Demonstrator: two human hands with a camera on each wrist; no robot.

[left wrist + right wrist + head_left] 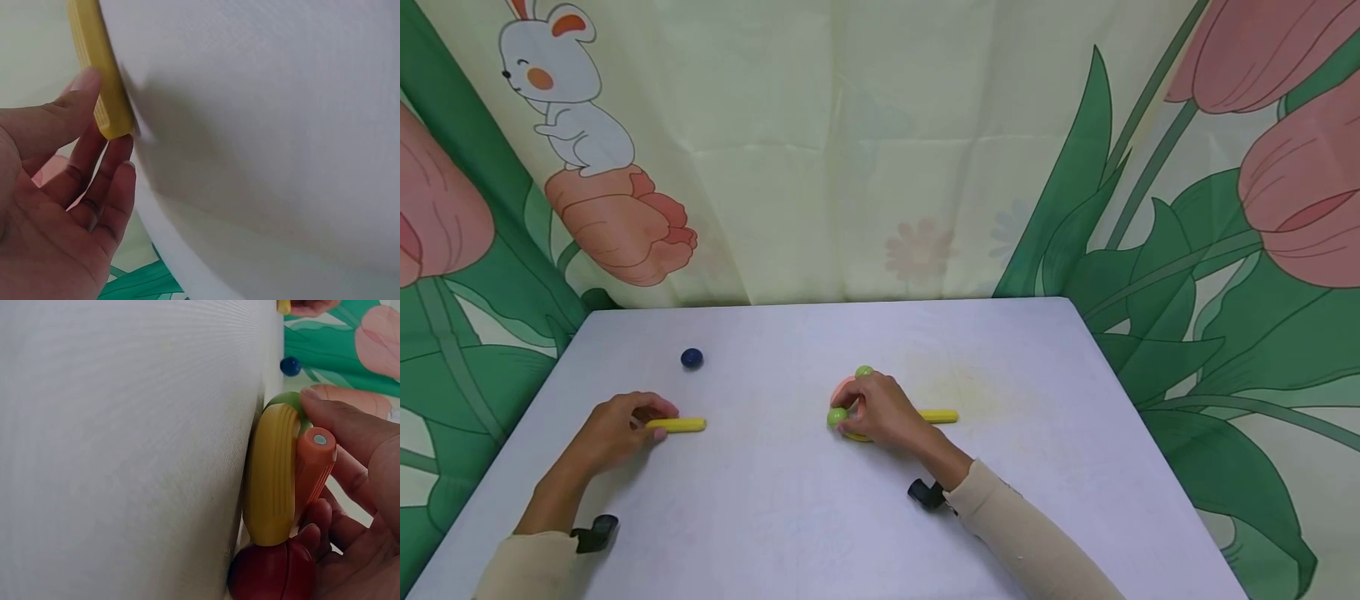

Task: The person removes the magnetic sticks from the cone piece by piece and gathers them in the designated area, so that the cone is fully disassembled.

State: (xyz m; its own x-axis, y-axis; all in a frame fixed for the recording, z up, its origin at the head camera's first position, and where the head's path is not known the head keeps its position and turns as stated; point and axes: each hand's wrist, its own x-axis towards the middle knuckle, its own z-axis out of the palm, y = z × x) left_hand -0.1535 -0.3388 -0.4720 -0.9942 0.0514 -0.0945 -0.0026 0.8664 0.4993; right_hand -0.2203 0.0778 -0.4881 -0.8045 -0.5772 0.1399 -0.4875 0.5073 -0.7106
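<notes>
My left hand (617,429) pinches one end of a straight yellow magnetic stick (685,425) low over the left of the table, thumb on one side and fingers beneath. Near the middle, my right hand (883,412) pinches a green ball (837,417) on a group of magnetic pieces. Beside its fingers are a curved yellow stick (272,475) and an orange stick (312,465) with a silver disc in its end. A red ball (272,572) meets the yellow stick's near end; the hand hides it in the head view. Another green ball (864,371) shows behind the knuckles.
A dark blue ball (692,358) lies at the back left of the white table (790,517). Another yellow stick (942,416) juts out to the right from behind the right hand. A printed curtain (760,167) hangs behind the table's back edge.
</notes>
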